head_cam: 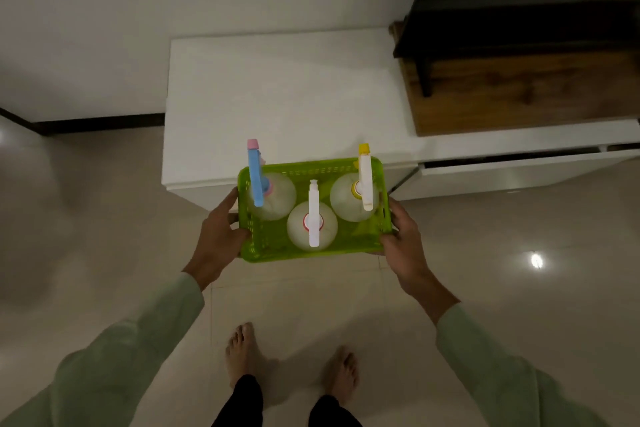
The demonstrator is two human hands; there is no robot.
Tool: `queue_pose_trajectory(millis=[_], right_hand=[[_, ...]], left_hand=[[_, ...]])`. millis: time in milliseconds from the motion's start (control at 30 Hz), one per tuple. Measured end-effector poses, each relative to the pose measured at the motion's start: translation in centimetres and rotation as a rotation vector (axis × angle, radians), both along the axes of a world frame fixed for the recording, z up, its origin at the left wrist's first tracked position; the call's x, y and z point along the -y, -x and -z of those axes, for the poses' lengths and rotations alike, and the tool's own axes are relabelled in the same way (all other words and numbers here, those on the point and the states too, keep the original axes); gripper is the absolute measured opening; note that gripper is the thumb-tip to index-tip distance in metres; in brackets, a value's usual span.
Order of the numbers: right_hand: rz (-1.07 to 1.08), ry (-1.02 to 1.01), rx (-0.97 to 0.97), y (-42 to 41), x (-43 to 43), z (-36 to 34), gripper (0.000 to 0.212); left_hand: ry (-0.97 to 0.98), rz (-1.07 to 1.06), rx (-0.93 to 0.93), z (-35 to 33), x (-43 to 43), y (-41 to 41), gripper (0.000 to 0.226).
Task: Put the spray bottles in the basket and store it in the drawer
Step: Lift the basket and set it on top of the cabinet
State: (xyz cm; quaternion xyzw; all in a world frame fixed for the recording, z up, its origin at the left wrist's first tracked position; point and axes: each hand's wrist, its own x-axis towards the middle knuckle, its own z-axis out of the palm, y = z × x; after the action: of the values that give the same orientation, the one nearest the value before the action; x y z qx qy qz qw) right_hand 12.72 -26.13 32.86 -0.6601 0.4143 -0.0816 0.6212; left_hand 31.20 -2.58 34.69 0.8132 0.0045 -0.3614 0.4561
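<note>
**Green basket with three spray bottles, held in both hands**

- Left hand (221,229): fingers (242,236) curled closed over the left short wall of the basket; thumb on the rim, fingertips inside.
- Right hand (403,236): fingers (389,240) closed on the near right corner of the basket, thumb along the right wall.
- Basket (277,253): translucent green, perforated walls, rectangular; carried level in the air, its far edge over the near edge of the white cabinet, the rest over the floor.
- Contents, all upright, round clear bodies:
  - blue-trigger bottle (256,180), pink nozzle, far left corner;
  - white-trigger bottle (313,218), red collar, near middle;
  - yellow-nozzle bottle (364,180), far right corner.
- Sleeves (145,340): pale green, on both forearms.
- White cabinet (284,94): low, bare top, just beyond the basket.
- Drawer (519,170): white, slightly open, to the right of the basket.
- Wooden box (519,97): brown, far right, under a dark unit.
- Floor (485,236): glossy pale tile; bare feet (242,350) near the bottom.
</note>
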Motion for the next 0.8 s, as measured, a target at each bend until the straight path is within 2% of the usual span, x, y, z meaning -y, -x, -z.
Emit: queue_pose_trajectory(millis=[267, 500, 800], right_hand=[[-0.005, -0.038, -0.012, -8.1, 3.0, -2.2, 0.077], [0.027, 0.037, -0.115, -15.9, 4.4, -0.6, 0.074], [-0.002, 0.116, -0.181, -21.6, 4.9, 2.0, 0.068]], left_hand=[[0.002, -0.027, 0.046, -2.9, 3.1, -7.7, 0.085], [-0.019, -0.014, 0.024, -1.1, 5.0, -14.8, 0.082], [-0.064, -0.005, 0.020, 1.3, 5.9, -20.0, 0.078]])
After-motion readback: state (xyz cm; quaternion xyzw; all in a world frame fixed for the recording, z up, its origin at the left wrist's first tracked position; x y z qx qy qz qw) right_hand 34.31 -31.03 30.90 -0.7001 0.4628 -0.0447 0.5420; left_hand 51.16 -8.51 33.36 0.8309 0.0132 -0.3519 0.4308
